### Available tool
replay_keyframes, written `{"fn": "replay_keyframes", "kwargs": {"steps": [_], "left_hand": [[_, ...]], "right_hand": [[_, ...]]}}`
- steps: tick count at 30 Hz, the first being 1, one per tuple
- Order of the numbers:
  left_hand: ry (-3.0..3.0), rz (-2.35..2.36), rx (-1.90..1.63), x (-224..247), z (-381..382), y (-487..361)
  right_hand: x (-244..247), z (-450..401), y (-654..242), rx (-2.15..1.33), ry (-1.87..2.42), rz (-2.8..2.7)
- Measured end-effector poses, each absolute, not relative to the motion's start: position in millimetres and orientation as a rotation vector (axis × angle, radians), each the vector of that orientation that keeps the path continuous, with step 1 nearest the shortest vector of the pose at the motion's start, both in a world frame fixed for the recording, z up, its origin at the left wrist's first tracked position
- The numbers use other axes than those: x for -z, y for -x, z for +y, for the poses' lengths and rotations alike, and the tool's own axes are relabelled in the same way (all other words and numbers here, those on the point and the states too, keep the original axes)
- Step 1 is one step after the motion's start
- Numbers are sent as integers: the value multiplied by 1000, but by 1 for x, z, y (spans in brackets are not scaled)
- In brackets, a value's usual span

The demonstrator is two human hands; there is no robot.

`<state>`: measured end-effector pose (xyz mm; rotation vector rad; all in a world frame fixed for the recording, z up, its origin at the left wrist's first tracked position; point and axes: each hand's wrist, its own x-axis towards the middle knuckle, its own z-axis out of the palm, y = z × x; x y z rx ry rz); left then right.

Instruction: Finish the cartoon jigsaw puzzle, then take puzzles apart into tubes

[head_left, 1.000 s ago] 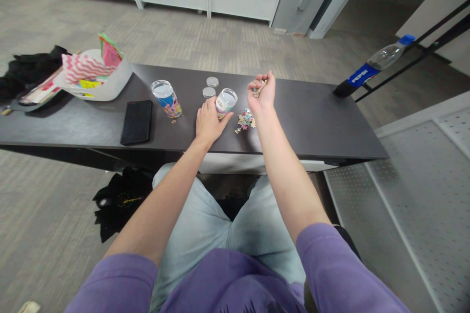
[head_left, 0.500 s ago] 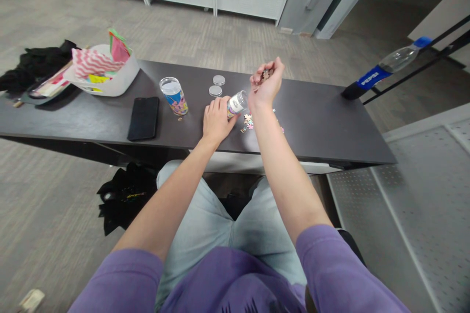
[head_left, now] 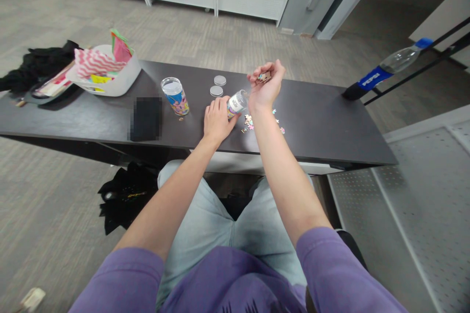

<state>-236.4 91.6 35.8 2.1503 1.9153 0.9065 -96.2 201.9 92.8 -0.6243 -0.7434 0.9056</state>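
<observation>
My left hand [head_left: 217, 118] is wrapped round a clear jar [head_left: 237, 102] with a printed label, tilted so its mouth points up and to the right. Beside that mouth, my right hand [head_left: 266, 89] is cupped palm up around a small heap of jigsaw pieces [head_left: 264, 77]. More loose puzzle pieces [head_left: 249, 122] lie scattered on the dark table under my right wrist. A second jar [head_left: 175, 97] with a colourful picture stands upright and lidless to the left. Two round silver lids [head_left: 216, 91] rest behind my left hand.
On the dark table [head_left: 323, 127], a blurred-out black flat object [head_left: 146, 118] lies left of the upright jar. A white basket [head_left: 117, 80] with cloths and packets stands farther left, near black fabric [head_left: 35, 68]. A Pepsi bottle [head_left: 385, 71] stands at the right end.
The pieces in my right palm have shifted, and that hand has tipped slightly. My left hand and the tilted jar have stayed nearly still.
</observation>
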Motion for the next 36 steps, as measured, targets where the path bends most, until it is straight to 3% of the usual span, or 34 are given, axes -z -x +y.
{"fn": "replay_keyframes", "kwargs": {"steps": [25, 32, 36], "left_hand": [[-2095, 1895, -955, -33, 93, 237], [-1945, 1890, -1124, -19, 104, 242], [-1863, 1872, -1197, -15, 108, 244]], "right_hand": [[-95, 183, 99, -922, 652, -782], [-85, 203, 10, -688, 872, -989], [-64, 179, -63, -455, 1262, -1437]]}}
